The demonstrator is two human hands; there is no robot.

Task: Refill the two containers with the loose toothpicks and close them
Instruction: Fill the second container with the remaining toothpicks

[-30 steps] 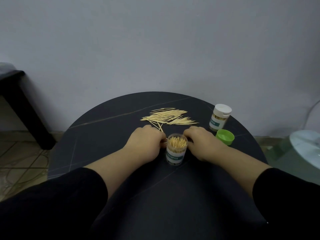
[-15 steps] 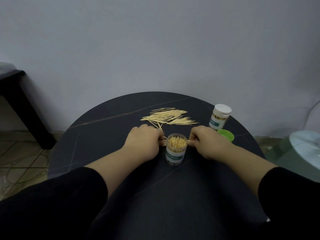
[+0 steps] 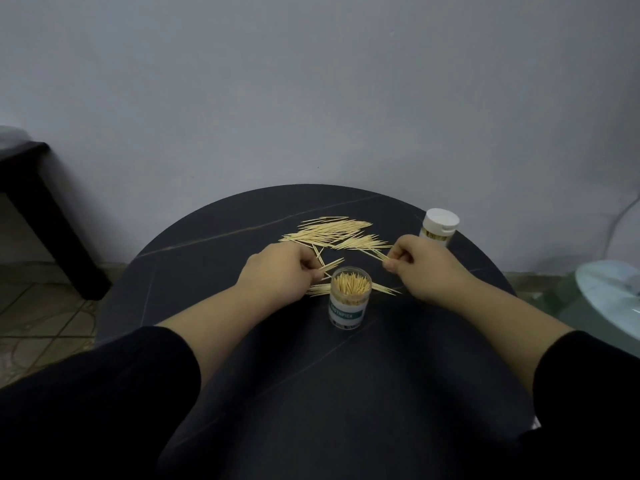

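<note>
An open clear toothpick container [image 3: 349, 299] stands upright mid-table, packed with toothpicks, with no lid on it. A pile of loose toothpicks [image 3: 332, 233] lies behind it, and a few more lie on both sides of its base. My left hand [image 3: 277, 275] sits just left of the container and pinches a few toothpicks that point right. My right hand [image 3: 419, 268] is off to the container's right and pinches toothpicks at its fingertips. A second container [image 3: 438, 228] with a white cap stands behind my right hand. The green lid is hidden.
The round dark table [image 3: 207, 258] stands against a grey wall. A black furniture leg [image 3: 45, 220] is on the floor at left. A pale round object [image 3: 613, 299] sits low at the right edge.
Both hands have moved away from the open container's sides and slightly back toward the pile, each now pinching toothpicks. My right hand now covers the green lid.
</note>
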